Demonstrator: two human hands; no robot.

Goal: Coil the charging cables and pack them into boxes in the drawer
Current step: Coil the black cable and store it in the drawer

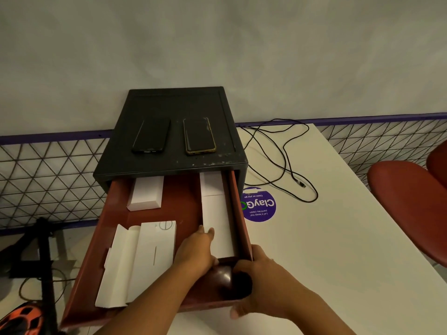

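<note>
A reddish-brown drawer (174,204) stands pulled out of a black cabinet (169,102) on the white table. Inside it, a long white box (217,213) lies along the right wall; my left hand (197,247) grips its near left edge. My right hand (256,279) holds a dark bundle, apparently a coiled black cable (238,284), at the drawer's near right corner. An opened white box (140,262) lies at the drawer's left, and a small closed white box (146,194) sits at the back. A loose black cable (287,165) sprawls on the table right of the cabinet.
Two dark phones (151,135) (199,136) lie on the cabinet top. A purple round sticker (260,205) is on the table (338,238). Red chairs (408,201) stand at the right. A wire-mesh panel runs behind; an orange helmet (23,320) sits at the bottom left.
</note>
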